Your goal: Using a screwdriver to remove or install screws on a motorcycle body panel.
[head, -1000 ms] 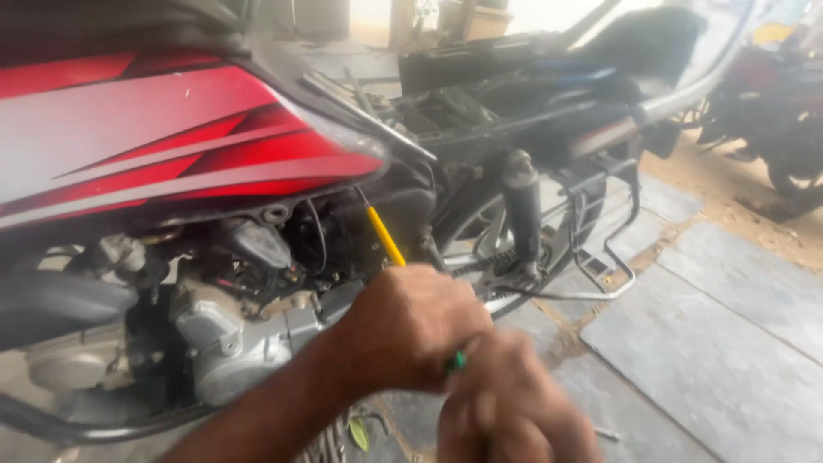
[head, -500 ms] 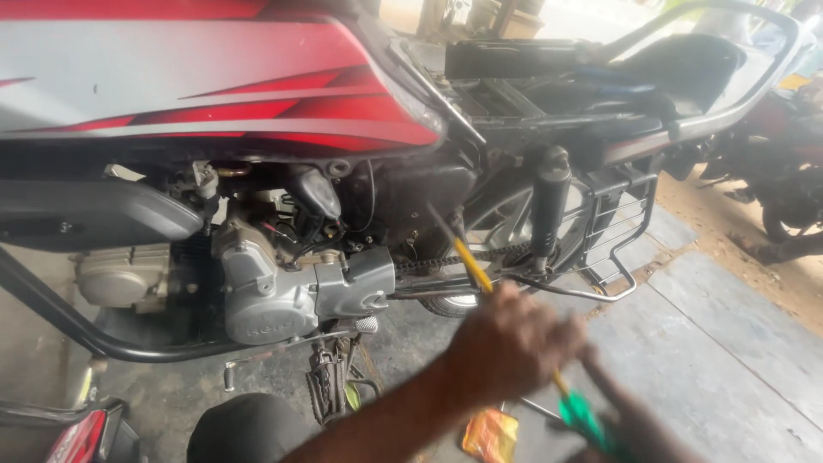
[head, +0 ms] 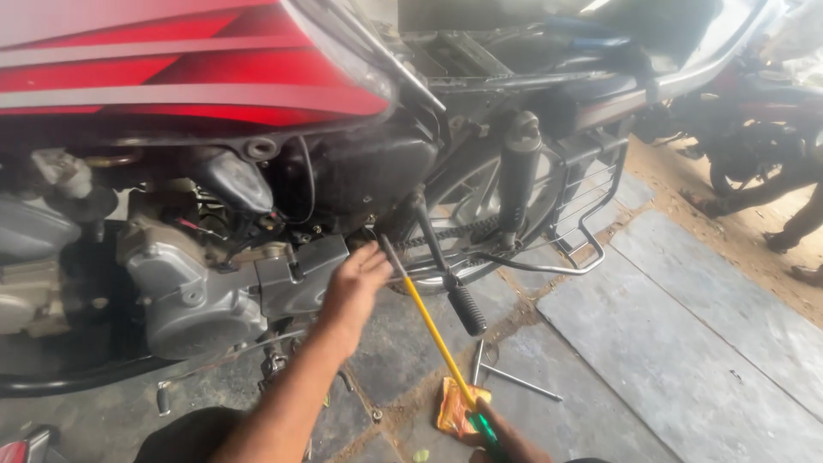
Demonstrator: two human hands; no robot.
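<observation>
At the far left sits the grey cast-metal engine block (head: 184, 300) of the motorcycle, its casing dull and rounded, with a boxy grey cover jutting right from it. Above it runs the glossy red fuel tank with grey stripes (head: 171, 69), smooth and reflective against the grimy black frame below.

The person's left hand (head: 356, 283) reaches up from the near edge toward the engine's right side. Its fingers are loosely spread and unclenched, and the fingertips lie against the upper part of the long screwdriver with a yellow shaft (head: 433, 334), seemingly steadying the tip where it meets the frame near the chain. The shaft slants down and to the right, thin and rigid, to a green handle at the near edge.

There the right hand (head: 506, 441) is mostly cut off by the frame; it looks wrapped around the green handle, low and back, which would give leverage along the tool's length.

Just right of the shaft hangs the black kick lever with a ribbed rubber tip (head: 454, 287). Beneath it, on the grey stone-slab floor (head: 686, 343), lie a crumpled orange wrapper (head: 454, 407) and a bare steel L-shaped rod (head: 510, 377). Further right stand the black rear shock absorber (head: 519, 184) and a bent wire saree guard (head: 587, 201).
</observation>
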